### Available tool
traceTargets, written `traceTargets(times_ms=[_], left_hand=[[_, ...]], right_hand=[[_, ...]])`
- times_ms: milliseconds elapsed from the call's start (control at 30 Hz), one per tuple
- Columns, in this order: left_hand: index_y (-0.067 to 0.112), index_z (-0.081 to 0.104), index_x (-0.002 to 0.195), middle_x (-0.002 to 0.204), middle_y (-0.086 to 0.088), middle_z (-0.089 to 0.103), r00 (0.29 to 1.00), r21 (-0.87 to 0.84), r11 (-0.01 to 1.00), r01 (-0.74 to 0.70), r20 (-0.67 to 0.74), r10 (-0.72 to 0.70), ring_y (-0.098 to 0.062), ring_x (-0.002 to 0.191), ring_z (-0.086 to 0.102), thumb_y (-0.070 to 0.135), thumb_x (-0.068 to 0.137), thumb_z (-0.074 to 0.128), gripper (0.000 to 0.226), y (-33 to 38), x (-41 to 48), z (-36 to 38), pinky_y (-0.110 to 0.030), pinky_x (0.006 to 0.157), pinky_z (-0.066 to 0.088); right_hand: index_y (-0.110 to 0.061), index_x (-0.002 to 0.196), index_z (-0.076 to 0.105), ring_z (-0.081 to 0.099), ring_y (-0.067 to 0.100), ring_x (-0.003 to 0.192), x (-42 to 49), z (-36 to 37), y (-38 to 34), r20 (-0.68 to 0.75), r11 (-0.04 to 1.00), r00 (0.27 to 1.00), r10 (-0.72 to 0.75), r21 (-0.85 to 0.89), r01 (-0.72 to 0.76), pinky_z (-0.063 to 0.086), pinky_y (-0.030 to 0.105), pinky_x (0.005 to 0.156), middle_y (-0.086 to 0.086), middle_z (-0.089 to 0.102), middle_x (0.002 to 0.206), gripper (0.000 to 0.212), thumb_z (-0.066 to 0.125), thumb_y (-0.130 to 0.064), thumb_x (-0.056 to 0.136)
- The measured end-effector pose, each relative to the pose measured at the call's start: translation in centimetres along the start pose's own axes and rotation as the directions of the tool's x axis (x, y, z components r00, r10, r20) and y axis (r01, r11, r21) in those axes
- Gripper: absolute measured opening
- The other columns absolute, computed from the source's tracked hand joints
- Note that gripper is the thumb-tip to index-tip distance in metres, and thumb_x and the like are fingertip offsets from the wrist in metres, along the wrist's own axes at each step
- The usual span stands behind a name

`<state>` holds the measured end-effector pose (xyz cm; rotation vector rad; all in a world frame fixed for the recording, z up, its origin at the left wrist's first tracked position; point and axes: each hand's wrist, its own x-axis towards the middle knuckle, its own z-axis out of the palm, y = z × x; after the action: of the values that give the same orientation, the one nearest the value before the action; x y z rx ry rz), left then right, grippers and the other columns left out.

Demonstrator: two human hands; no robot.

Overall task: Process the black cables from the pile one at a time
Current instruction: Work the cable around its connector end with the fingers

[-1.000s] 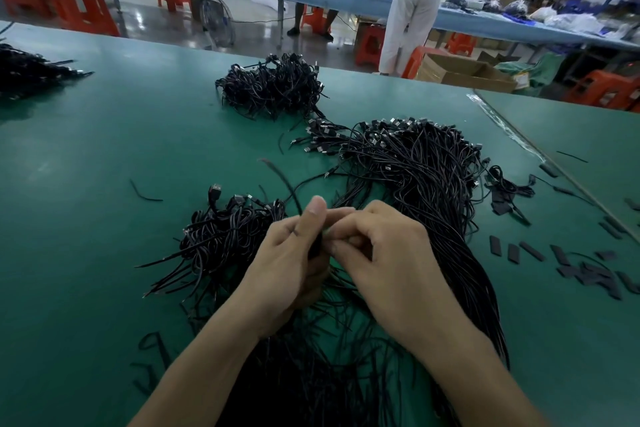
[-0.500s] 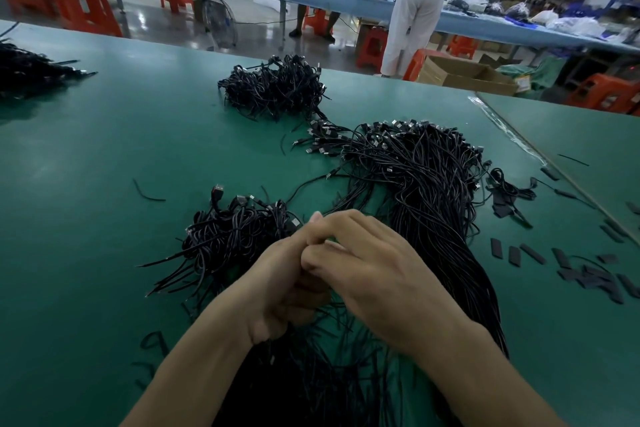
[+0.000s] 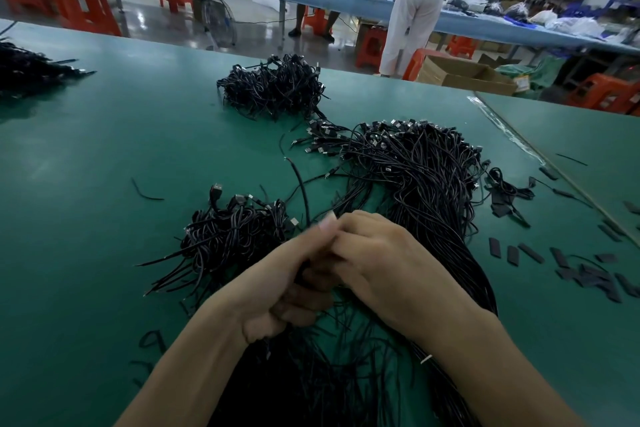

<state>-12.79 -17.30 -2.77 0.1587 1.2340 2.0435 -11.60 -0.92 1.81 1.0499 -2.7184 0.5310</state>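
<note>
Matt green table (image 3: pixel 104 156), glossy black cables (image 3: pixel 415 166)

Holds both hands together, touching, just over the near side of the big cable pile (image 3: pixel 426 184). Curls the left hand (image 3: pixel 287 291) into a fist, thumb side up, and grips a thin black cable (image 3: pixel 304 198) that pokes out of the top. Lays the right hand (image 3: pixel 381 267) against the left thumb, back of the hand up, fingers bent and tucked in; cannot tell what those fingers pinch. Stretches both bare forearms in across the pile's near end, slanting toward each other, wrists a little apart.
</note>
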Motion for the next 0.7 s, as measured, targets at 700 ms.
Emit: traceTargets(times_ms=[700], left_hand=[[-0.002, 0.057, 0.091, 0.057, -0.004, 0.032, 0.998, 0.329, 0.944, 0.024, -0.070, -0.001, -0.009, 0.043, 0.024, 0.002, 0.064, 0.069, 0.030, -0.95, 0.84, -0.21, -0.015, 0.038, 0.022]], right_hand=[[-0.015, 0.086, 0.070, 0.053, 0.017, 0.109, 0.06, -0.35, -0.09, 0.080, 0.982, 0.986, -0.145, -0.114, 0.153, 0.044, 0.030, 0.089, -0.001, 0.065, 0.118, 0.005, 0.070, -0.010, 0.087]])
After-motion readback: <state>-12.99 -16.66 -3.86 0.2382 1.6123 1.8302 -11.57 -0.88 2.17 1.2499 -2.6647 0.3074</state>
